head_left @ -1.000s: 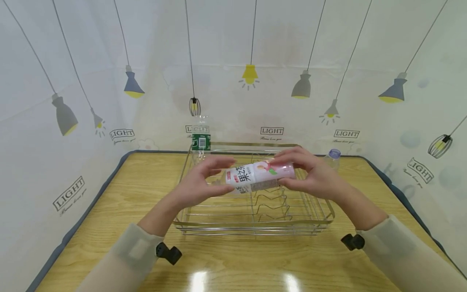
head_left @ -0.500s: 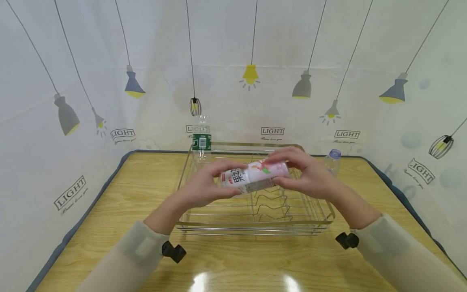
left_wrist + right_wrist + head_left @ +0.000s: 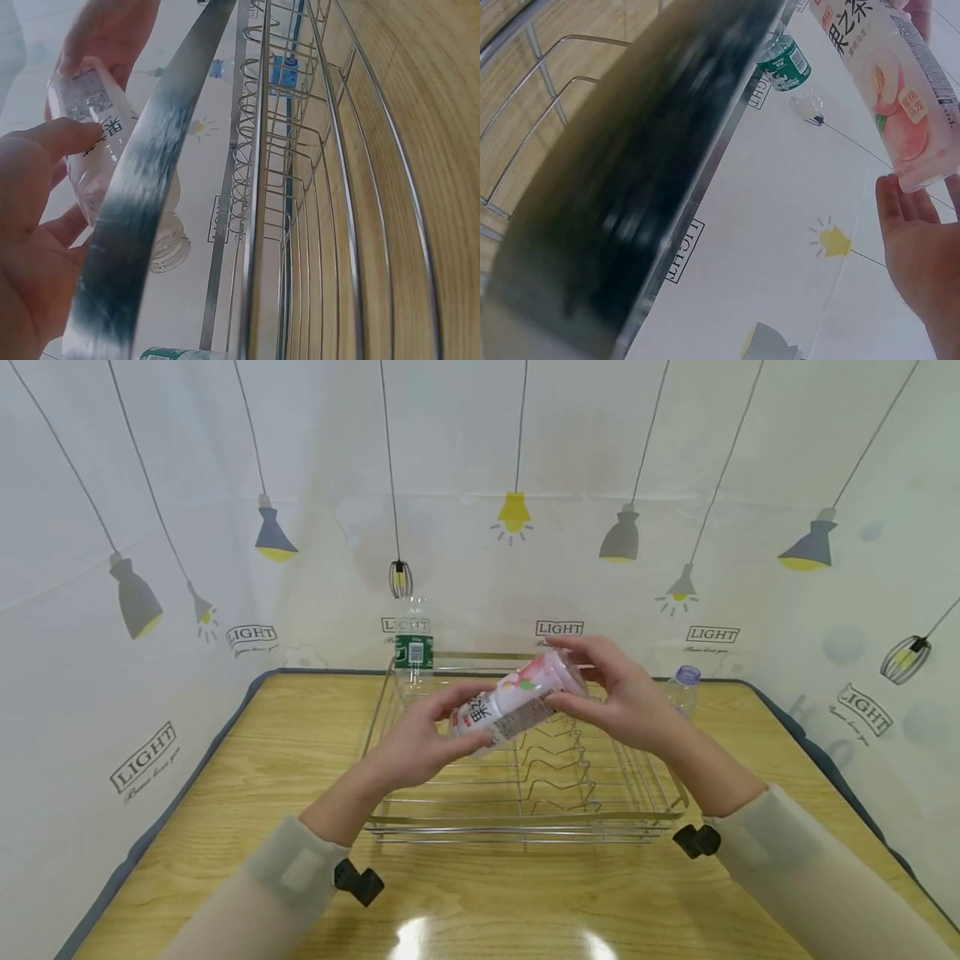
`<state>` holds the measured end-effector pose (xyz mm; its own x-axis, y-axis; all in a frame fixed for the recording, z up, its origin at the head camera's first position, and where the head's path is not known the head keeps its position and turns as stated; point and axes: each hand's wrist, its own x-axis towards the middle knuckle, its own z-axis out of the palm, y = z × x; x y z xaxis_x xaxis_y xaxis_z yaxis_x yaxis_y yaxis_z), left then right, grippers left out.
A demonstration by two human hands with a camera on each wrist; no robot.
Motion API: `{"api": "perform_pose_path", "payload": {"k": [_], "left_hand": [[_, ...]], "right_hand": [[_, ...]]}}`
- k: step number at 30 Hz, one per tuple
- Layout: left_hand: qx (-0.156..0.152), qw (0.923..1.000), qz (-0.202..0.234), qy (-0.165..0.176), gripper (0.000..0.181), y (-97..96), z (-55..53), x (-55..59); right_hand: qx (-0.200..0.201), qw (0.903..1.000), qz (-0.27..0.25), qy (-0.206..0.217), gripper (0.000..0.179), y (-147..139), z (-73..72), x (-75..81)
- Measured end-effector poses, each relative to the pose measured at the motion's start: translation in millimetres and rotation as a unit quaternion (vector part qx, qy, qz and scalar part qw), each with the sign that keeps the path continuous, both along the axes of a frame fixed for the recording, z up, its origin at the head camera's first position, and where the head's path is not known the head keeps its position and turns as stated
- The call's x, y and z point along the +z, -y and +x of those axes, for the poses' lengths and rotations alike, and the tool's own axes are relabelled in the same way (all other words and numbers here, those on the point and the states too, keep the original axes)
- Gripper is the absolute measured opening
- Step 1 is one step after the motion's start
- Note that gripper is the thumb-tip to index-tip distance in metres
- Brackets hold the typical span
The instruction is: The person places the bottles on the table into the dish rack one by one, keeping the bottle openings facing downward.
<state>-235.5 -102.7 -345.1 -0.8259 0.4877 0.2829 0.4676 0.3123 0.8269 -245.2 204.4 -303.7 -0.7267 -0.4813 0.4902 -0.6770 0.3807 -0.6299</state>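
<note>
A drink bottle (image 3: 517,697) with a white and pink peach label tilts over the wire dish rack (image 3: 525,820), its base raised toward the right. My left hand (image 3: 420,742) grips its lower, neck end, thumb on the near side and fingers behind. In the left wrist view the bottle's clear threaded neck (image 3: 171,247) points past the rack rim and shows no cap. My right hand (image 3: 626,706) holds the base end between thumb and fingers. The right wrist view shows the fingers (image 3: 907,202) right at the base of the peach-label bottle (image 3: 907,97).
An uncapped clear bottle with a green label (image 3: 415,652) stands upright at the rack's back left corner. To the right of the rack, partly behind my right hand, is a clear bottle with a purple cap (image 3: 687,677). A lamp-patterned curtain (image 3: 465,460) encloses the wooden table (image 3: 465,893).
The peach-label bottle has shifted slightly left and its base has swung upward, so it tilts more steeply. My right hand has risen with the base; the left has closed in around the neck end.
</note>
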Motion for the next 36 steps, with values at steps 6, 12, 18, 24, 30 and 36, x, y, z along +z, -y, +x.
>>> {"api": "perform_pose_path", "payload": {"k": [6, 12, 18, 24, 30, 36], "left_hand": [[0.025, 0.9985, 0.047, 0.008, 0.064, 4.3, -3.2, -3.4], [0.017, 0.9957, 0.084, 0.034, 0.065, 4.0, -6.8, -4.0], [0.007, 0.9938, 0.101, 0.046, 0.066, -0.3, -6.0, -4.1], [0.006, 0.9937, 0.099, 0.053, 0.071, -3.7, -5.2, -4.9], [-0.002, 0.9922, 0.103, 0.070, 0.079, -5.1, -4.7, -6.2], [-0.011, 0.9909, 0.108, 0.080, 0.086, -7.4, -4.4, -7.8]], "right_hand": [[-0.024, 0.9978, -0.037, 0.050, 0.075, 1, -0.5, 1.0], [-0.014, 0.9947, -0.026, 0.098, 0.068, 1, 2.0, -0.3], [0.014, 0.9935, -0.013, 0.112, 0.066, 12, 1.7, -4.5], [0.024, 0.9912, -0.031, 0.127, 0.068, 21, 0.3, -9.8], [0.024, 0.9893, -0.050, 0.135, 0.071, 30, 1.4, -12.8], [0.014, 0.9853, -0.074, 0.153, 0.077, 40, 1.1, -17.3]]}}
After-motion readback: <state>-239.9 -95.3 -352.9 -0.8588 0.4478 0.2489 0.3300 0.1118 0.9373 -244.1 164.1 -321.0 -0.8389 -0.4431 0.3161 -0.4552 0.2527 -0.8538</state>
